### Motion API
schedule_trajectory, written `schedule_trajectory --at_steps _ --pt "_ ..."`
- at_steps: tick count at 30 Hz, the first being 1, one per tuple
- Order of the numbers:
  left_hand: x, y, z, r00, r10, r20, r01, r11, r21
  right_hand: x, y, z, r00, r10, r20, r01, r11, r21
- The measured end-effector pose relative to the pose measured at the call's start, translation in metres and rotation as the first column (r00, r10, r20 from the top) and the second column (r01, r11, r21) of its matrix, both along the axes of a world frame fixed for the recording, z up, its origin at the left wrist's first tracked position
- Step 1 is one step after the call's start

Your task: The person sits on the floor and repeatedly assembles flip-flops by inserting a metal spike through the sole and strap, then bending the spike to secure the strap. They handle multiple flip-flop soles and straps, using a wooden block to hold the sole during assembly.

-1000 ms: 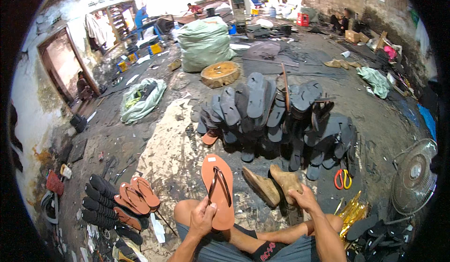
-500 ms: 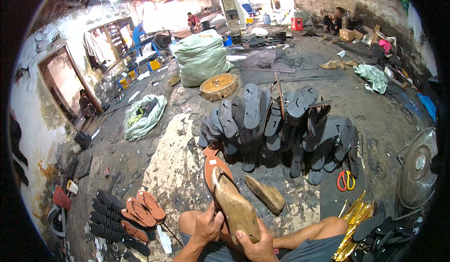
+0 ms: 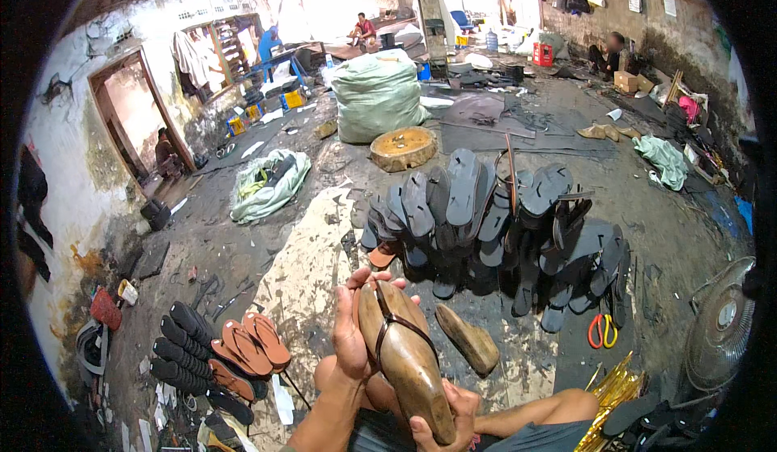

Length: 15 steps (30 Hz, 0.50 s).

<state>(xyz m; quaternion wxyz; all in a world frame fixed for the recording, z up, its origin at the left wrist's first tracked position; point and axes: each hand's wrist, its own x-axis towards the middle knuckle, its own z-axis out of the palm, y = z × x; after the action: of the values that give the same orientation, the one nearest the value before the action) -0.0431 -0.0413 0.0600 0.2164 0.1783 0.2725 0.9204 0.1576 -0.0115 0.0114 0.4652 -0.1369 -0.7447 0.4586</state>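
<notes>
A stained floor (image 3: 218, 262) is spreading out all around both hands. Far beyond the hands, a bulging pale green sack (image 3: 376, 100) is standing upright. Nearer, ahead of the hands and slightly to the right, a heap of dark grey flip-flops (image 3: 461, 201) is leaning together in rows. A grey fan (image 3: 716, 322) is standing well to the right of the right hand, and a thick wooden disc (image 3: 401, 151) is lying between the sack and the heap. Left of the left hand, brown sandals (image 3: 243, 347) are resting beside ridged black soles (image 3: 182, 351).

A wooden shoe last (image 3: 405, 367) is lying tilted between the two hands. The left hand (image 3: 350, 343) is cupping its toe end from the side and below, while the right hand (image 3: 457, 411) is gripping its heel end. A second last (image 3: 469, 343) is lying on the floor just beyond the right hand. Red-and-yellow-handled scissors (image 3: 602, 335) are lying farther right of it. A dark brown strap (image 3: 391, 318) is crossing the held last; its sole is mostly hidden.
</notes>
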Motion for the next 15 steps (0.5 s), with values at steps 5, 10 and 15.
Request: schedule_trajectory --at_steps 5,10,15 --pt "0.045 -0.009 -0.028 0.886 0.068 -0.460 -0.330 0.789 -0.519 -0.009 0.008 -0.001 0.986 -0.085 0.145 0.063 0.987 0.150" --pt "0.066 -0.041 -0.070 0.947 -0.035 -0.318 -0.173 0.782 -0.599 -0.020 0.055 0.031 0.925 0.334 0.181 -0.360 0.922 0.143" --pt "0.086 -0.042 -0.068 0.841 -0.256 -0.476 -0.083 0.809 -0.582 -0.046 0.099 0.035 0.930 0.265 0.255 -0.296 0.950 0.095"
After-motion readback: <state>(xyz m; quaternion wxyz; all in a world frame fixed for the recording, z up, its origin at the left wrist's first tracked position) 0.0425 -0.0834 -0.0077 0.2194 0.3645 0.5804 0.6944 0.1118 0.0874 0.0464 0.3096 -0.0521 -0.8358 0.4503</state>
